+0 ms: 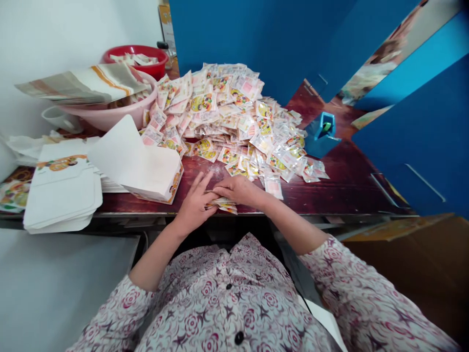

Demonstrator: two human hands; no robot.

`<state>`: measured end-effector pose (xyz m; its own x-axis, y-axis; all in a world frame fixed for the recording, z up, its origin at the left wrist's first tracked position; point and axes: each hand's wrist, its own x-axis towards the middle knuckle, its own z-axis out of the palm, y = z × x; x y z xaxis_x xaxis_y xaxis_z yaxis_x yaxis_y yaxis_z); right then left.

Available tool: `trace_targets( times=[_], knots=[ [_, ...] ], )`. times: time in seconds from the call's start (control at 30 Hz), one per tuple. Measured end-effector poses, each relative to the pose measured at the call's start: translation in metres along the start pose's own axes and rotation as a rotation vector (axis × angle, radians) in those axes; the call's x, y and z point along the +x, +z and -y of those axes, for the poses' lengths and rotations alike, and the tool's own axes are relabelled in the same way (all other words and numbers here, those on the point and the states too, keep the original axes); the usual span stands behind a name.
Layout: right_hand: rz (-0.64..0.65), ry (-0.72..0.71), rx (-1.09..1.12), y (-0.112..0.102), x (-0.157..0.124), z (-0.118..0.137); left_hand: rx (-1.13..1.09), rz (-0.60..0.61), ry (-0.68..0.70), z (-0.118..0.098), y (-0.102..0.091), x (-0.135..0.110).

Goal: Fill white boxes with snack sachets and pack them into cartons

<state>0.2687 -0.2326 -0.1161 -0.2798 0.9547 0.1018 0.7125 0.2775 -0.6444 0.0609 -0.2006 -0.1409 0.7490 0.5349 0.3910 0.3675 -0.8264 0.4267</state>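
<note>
Both my hands are at the front edge of a dark red wooden table [330,188]. My right hand [237,189] lies closed over a small stack of printed plastic sachets [223,206], which sticks out beneath it. My left hand [194,204] has its fingers spread, and its thumb side is against the stack's left end. A large loose heap of yellow, pink and white sachets [223,117] fills the table just beyond my hands. A few stray sachets, such as one [273,186], lie at its near edge.
To the left lie stacks of flat white printed cartons [62,188] and an opened carton [154,171]. Behind them are a pink basin [106,115] holding folded paper, a white cup [60,120] and a red bowl [135,55]. A blue tape dispenser [321,134] stands right, against blue panels [414,137].
</note>
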Motion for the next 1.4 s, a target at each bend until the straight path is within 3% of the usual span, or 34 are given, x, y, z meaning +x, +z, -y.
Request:
trace_targets(
  times=[0.1, 0.17, 0.27, 0.4, 0.63, 0.8, 0.9, 1.0, 1.13, 1.2, 1.3, 1.4],
  knots=[
    [-0.139, 0.126, -0.014, -0.006, -0.008, -0.007, -0.103, 0.068, 0.011, 0.002, 0.000, 0.002],
    [-0.260, 0.284, -0.178, -0.013, -0.008, -0.017, -0.145, 0.064, -0.017, 0.001, 0.000, 0.003],
    [-0.250, 0.439, -0.476, -0.016, -0.006, -0.032, -0.152, 0.073, -0.153, -0.004, -0.002, 0.004],
    [-0.210, 0.441, -0.602, -0.010, -0.002, -0.038, -0.119, 0.121, -0.299, -0.008, -0.002, 0.005],
    [-0.243, 0.445, -0.605, -0.003, -0.011, -0.023, -0.080, 0.130, -0.153, -0.007, -0.003, 0.004],
    [-0.192, 0.482, -0.640, 0.006, -0.013, -0.028, -0.095, 0.122, -0.188, -0.007, -0.003, 0.002],
    [-0.243, 0.510, -0.592, 0.002, -0.011, -0.031, -0.090, 0.137, -0.208, -0.007, -0.003, 0.002],
    [-0.325, 0.401, -0.452, -0.003, -0.014, -0.025, -0.126, 0.140, -0.160, -0.006, -0.003, 0.002],
    [-0.209, 0.108, -0.090, 0.006, -0.022, -0.012, -0.155, 0.065, -0.103, -0.002, -0.002, 0.001],
    [-0.149, 0.062, 0.093, 0.014, -0.027, -0.010, -0.152, 0.067, -0.067, 0.000, -0.002, 0.001],
    [-0.177, 0.120, 0.206, 0.019, -0.039, -0.014, -0.187, 0.114, -0.029, 0.000, -0.003, 0.002],
    [-0.382, 0.282, 0.075, 0.010, -0.057, -0.028, -0.212, 0.122, -0.095, -0.003, -0.004, 0.002]
  ],
)
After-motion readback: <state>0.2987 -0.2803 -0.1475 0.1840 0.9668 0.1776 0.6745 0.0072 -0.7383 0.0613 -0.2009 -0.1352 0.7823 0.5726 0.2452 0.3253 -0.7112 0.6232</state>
